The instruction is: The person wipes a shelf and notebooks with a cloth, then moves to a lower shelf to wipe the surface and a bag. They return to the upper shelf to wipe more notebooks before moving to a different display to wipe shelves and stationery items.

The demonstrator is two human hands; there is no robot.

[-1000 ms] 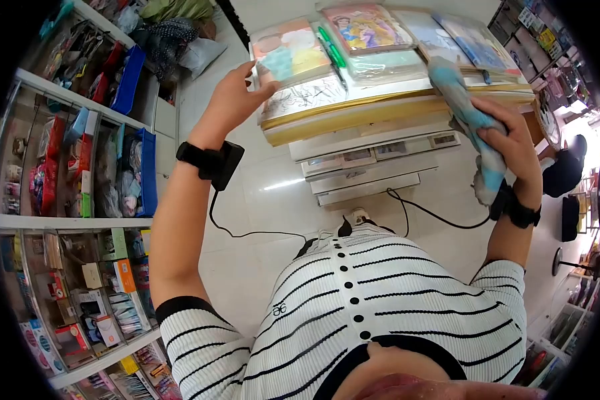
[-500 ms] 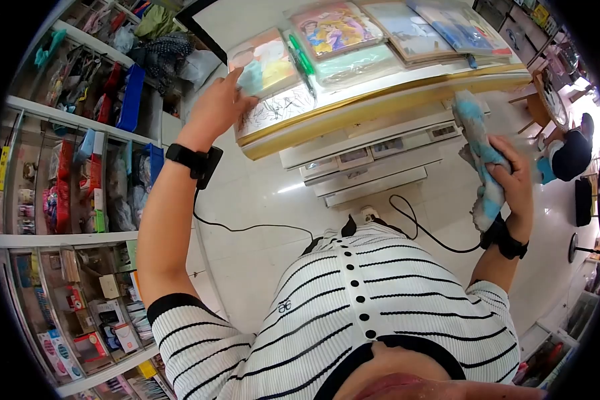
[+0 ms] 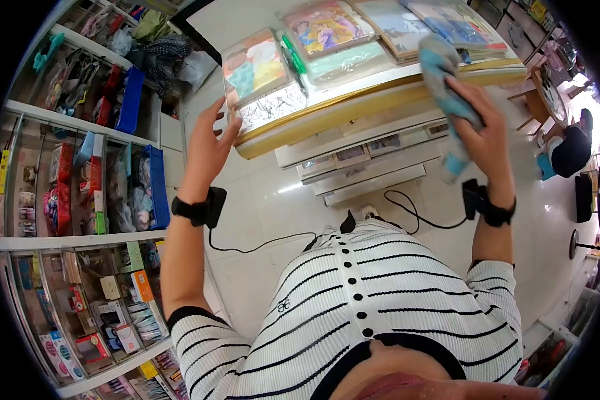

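A crumpled grey and light-blue cloth [image 3: 439,70] is gripped by my right hand [image 3: 483,130]. The cloth's upper end overlaps the front of the white display counter [image 3: 353,79], and its lower end hangs down past the edge. My left hand [image 3: 211,143] is at the counter's front left corner, fingers apart and holding nothing. Close to it lie a black-and-white patterned sheet [image 3: 271,107] and a picture-covered notebook [image 3: 255,67]. Green pens [image 3: 293,55] rest to the right of that notebook.
Wrapped notebooks, one with a princess cover [image 3: 330,30], line the counter top. Stocked shelves [image 3: 80,237] stand on my left, with a blue bin [image 3: 157,187]. Black cables [image 3: 267,245] run from both wrists. A person [image 3: 570,150] is at the far right.
My left hand has drawn back from the picture-covered notebook to the counter's corner. My right hand has carried the cloth left and up to the counter's front edge.
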